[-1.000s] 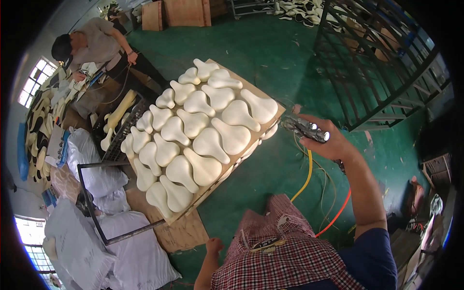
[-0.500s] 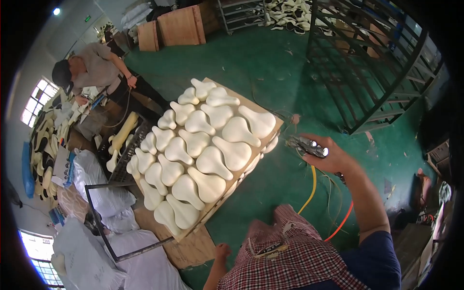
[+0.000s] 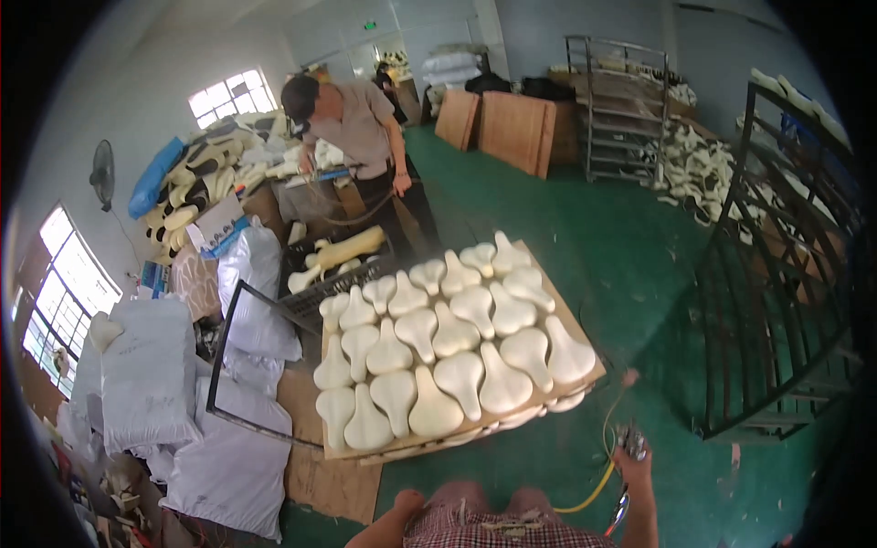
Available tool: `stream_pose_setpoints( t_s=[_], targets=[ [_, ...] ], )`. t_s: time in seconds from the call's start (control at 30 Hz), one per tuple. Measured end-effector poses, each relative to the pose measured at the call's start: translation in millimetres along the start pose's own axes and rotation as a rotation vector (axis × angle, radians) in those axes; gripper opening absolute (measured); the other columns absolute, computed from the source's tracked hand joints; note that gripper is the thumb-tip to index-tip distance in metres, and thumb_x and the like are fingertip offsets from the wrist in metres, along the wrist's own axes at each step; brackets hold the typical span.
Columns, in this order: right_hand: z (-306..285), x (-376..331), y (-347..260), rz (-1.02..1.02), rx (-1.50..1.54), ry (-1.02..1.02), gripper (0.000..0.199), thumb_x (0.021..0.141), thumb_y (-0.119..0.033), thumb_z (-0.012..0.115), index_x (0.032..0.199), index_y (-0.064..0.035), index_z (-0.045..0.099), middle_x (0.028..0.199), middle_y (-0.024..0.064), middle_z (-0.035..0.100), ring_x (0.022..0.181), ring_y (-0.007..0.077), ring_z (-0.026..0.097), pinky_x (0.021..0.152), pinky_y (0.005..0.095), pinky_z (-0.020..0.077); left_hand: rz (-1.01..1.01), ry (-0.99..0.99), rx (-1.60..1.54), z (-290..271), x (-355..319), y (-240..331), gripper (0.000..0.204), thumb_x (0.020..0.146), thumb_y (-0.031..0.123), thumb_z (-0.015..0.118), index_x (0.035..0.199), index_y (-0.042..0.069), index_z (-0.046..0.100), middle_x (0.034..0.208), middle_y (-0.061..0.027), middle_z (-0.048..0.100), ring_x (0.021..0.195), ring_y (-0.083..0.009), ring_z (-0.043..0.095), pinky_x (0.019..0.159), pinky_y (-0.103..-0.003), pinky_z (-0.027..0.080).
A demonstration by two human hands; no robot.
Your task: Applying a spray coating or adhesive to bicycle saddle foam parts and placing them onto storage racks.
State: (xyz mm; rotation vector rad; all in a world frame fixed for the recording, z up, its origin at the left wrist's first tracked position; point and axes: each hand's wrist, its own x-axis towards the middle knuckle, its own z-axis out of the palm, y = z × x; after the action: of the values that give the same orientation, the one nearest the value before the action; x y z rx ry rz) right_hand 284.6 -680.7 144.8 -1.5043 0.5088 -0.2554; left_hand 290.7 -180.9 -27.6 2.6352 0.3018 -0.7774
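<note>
Green workshop floor (image 3: 639, 274). Right hand (image 3: 632, 454) grips metal tool, yellow hose (image 3: 594, 493) trailing, just right of board (image 3: 585, 352) loaded with cream foam saddles (image 3: 457, 379). Left hand (image 3: 408, 500) low near knee, grip unclear.

Green floor (image 3: 585, 237) open beyond seat-laden board (image 3: 585, 379)

a small green rectangular sign (image 3: 370, 25) hangs high on the far wall, above the doorway. at the left, a white cardboard box with a blue lower part (image 3: 214, 226) stands tilted beside the heap of pale shapes. below it, several big white woven sacks (image 3: 148, 370), full and closed, stand and lie near the window, one of them (image 3: 253, 290) just beside the black metal frame (image 3: 222, 352).
</note>
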Motion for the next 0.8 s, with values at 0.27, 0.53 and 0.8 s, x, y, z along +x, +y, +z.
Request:
stream_pose_setpoints(
  t_s=[0.27,0.53,0.8],
  targets=[
    [-41.5,-49.4,128.4,0.897,-0.191,0.116,0.077,0.077,-0.048,0.05,0.134,-0.0175,0.01,0.114,0.013,0.049,0.103,0.0126,0.046,0.09,0.0341,0.0328,-0.199,-0.118,-0.542,-27.0,8.6,48.5,0.02,0.068,0.022,0.054,0.072,0.004,0.063,0.064,-0.0086,0.059,0.056,-0.0169,0.059,0.055,-0.03,0.047],
    [-62.7,-50.4,248.9,0.456,-0.404,0.306,0.056,0.072,-0.036,0.052,0.12,-0.0118,0.035,0.085,0.0103,0.053,0.058,0.0188,0.05,0.045,0.0359,0.041,-0.125,-0.25,-0.342,-24.9,45.9,88.7,0.022,0.066,0.023,0.054,0.071,0.004,0.063,0.061,-0.0085,0.059,0.05,-0.019,0.057,0.052,-0.031,0.046],
    [-89.8,-51.8,250.4,0.589,-0.256,0.26,0.044,0.068,-0.014,0.053,0.109,-0.0077,0.039,0.079,0.011,0.05,0.054,0.0208,0.05,0.042,0.0351,0.0412,0.015,-0.234,-0.103,-13.1,51.9,92.2,0.024,0.068,0.023,0.048,0.067,0.005,0.063,0.064,-0.0124,0.06,0.054,-0.0218,0.058,0.06,-0.032,0.048]
  ],
)
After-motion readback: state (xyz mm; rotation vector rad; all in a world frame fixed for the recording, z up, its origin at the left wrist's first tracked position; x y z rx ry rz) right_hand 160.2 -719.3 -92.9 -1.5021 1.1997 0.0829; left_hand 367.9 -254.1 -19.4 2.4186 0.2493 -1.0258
